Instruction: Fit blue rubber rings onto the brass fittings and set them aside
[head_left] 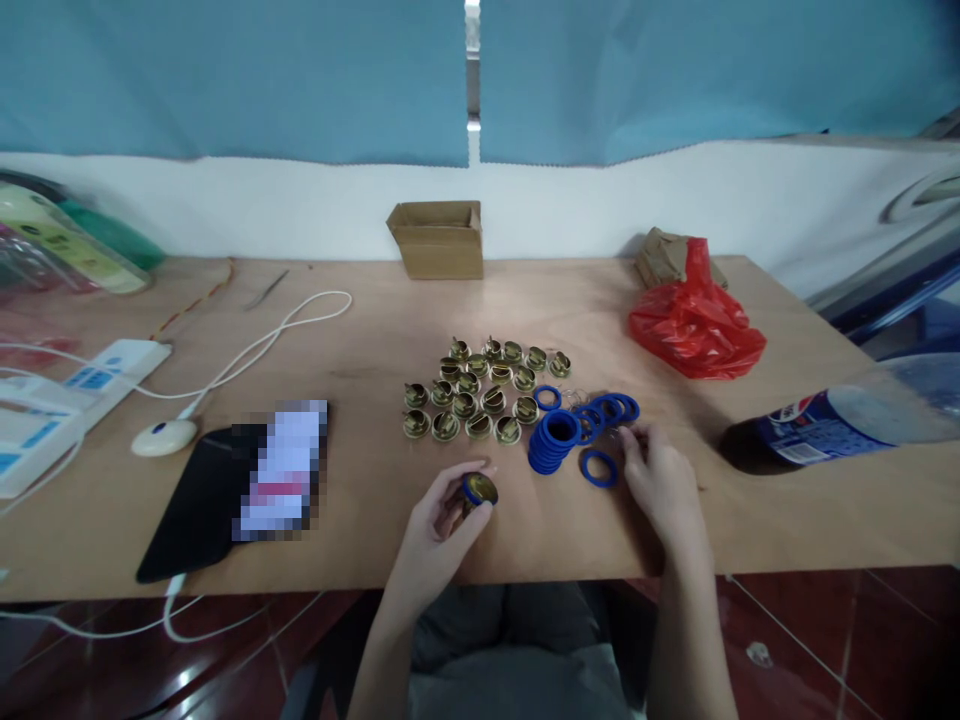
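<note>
My left hand (439, 525) is closed around a round brass-coloured metal fitting (480, 488) with a blue ring around it, just above the table's front part. Beyond it, several similar brass fittings (465, 405) stand in rough rows, each with a raised tab on top. My right hand (660, 480) pinches at the table beside several thin wire rings (577, 398); what its fingertips hold is too small to make out. Between the hands rises a leaning stack of blue rings (551, 445). One loose blue ring (599, 468) lies flat near my right fingers, and more overlap behind them.
An open cardboard box (442, 245) stands by the wall. To the right are a red plastic bag (697, 320) and a cola bottle (810, 425) on its side. On the left lie phones (199, 500), white cables and a power strip (90, 400).
</note>
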